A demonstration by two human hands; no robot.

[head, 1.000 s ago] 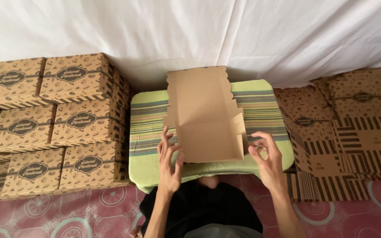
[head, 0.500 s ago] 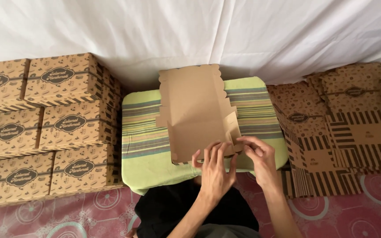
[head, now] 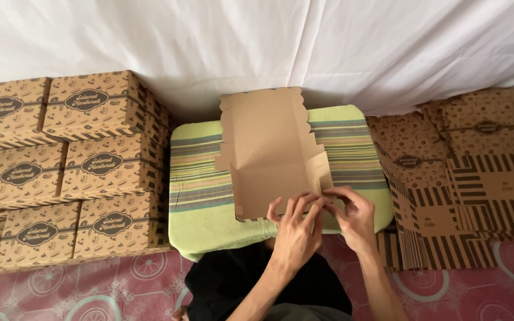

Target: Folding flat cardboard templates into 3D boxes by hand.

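Both hands (head: 322, 220) crossed to cardboard blank's (head: 269, 151) near-right edge — folding.

The half-folded box (head: 269, 154) is plain matt brown cardboard, smooth inside. It lies on a striped green woven cloth cushion (head: 200, 178). The stacked boxes (head: 72, 166) are printed matt cardboard; the backdrop (head: 257, 41) is creased white cloth.

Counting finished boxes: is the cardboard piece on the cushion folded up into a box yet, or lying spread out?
Mostly spread: the cardboard blank lies open on the striped cushion. Only its near right corner stands folded, where the left hand and right hand pinch it.
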